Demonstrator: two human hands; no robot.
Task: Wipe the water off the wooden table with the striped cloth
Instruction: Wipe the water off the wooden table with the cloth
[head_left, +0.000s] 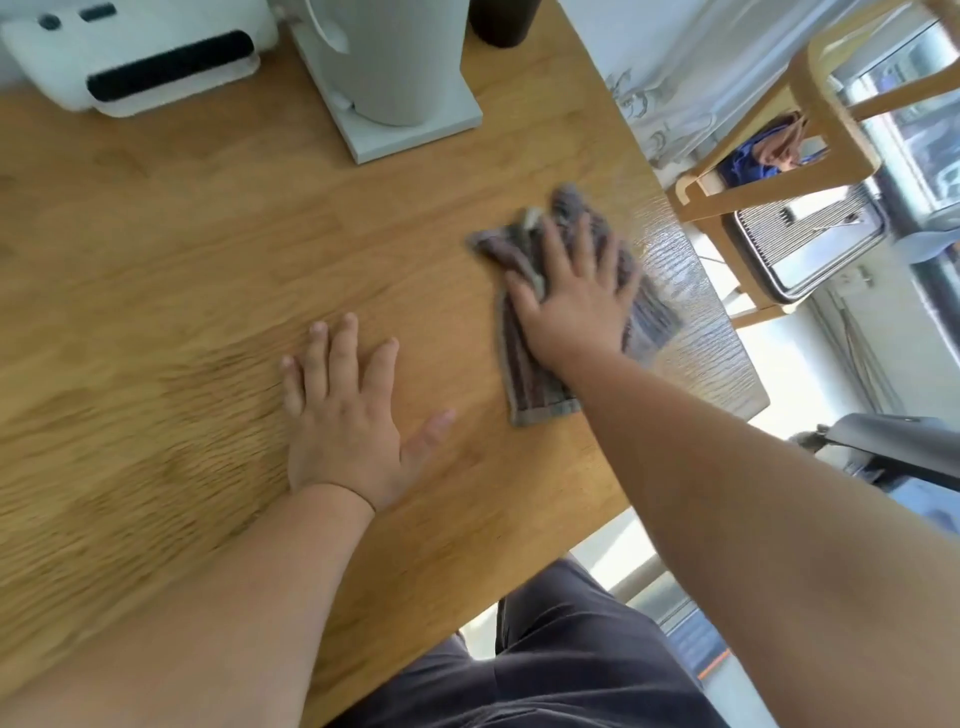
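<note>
On the wooden table (208, 234), both hands lie flat, the right (571, 306) pressing the striped cloth (530, 374).

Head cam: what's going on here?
A person is wiping the wooden table with a striped cloth. The right hand presses flat on the bunched cloth, fingers spread, near the table's right edge, where a wet sheen shows just beyond the cloth. The left hand rests flat on bare wood beside it, holding nothing. A white appliance and a pale jug on a square base stand at the far end, apart from the cloth.
</note>
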